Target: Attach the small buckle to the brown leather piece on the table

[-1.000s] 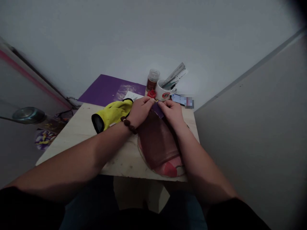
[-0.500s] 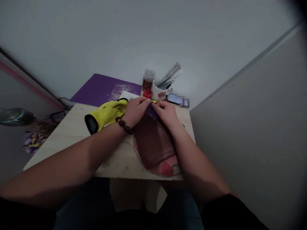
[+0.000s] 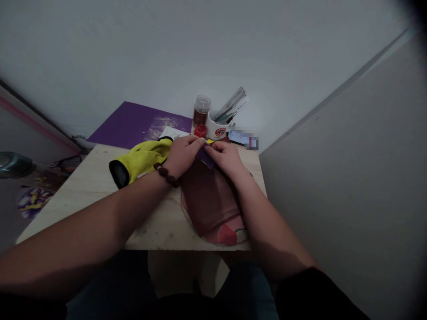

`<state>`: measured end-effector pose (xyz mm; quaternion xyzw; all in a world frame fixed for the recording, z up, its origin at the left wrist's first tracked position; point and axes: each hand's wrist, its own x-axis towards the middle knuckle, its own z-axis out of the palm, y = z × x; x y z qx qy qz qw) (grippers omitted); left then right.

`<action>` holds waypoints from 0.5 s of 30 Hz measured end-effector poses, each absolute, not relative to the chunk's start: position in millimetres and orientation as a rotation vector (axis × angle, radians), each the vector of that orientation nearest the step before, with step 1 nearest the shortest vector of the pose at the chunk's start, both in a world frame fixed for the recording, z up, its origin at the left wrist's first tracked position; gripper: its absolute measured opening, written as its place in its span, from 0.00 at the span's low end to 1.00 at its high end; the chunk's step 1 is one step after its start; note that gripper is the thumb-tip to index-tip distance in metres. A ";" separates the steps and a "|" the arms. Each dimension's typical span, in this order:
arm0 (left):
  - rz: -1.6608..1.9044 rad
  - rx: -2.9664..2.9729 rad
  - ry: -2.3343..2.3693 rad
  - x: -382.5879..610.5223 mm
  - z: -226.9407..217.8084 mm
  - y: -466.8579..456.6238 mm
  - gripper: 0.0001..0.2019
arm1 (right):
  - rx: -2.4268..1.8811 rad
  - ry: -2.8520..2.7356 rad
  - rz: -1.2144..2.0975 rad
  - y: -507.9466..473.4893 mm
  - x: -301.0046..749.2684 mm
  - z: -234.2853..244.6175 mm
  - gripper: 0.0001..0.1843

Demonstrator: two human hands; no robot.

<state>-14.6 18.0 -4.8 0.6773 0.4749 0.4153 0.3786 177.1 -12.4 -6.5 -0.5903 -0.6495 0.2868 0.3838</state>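
1. Your left hand is pinched, thumb and finger together, on the upper end of a small purple piece; the fingers partly hide the contact.
2. Your right hand is likewise closed on the purple piece, its fingertips just beside those of the left.
3. The purple piece lies between your two hands, over the far part of a dark brown sheet. A bit of yellow material shows just beyond your fingertips; whether you grip it, I cannot tell.
4. The brown sheet rests on a rounded, pink-patterned pad, which lies on the wooden table at its near edge.
5. Beside your left wrist, which bears a beaded bracelet, lies a yellow glove with black trim.
6. Beyond your hands stand a white mug holding a ruler, a clear-topped jar and a red object.
7. A phone lies right of the mug; a large purple sheet lies at far left.
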 end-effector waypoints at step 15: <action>1.061 1.710 1.212 -14.8 -4.6 18.0 0.18 | -1.488 -1.623 0.649 -9.5 177.3 -11.9 0.25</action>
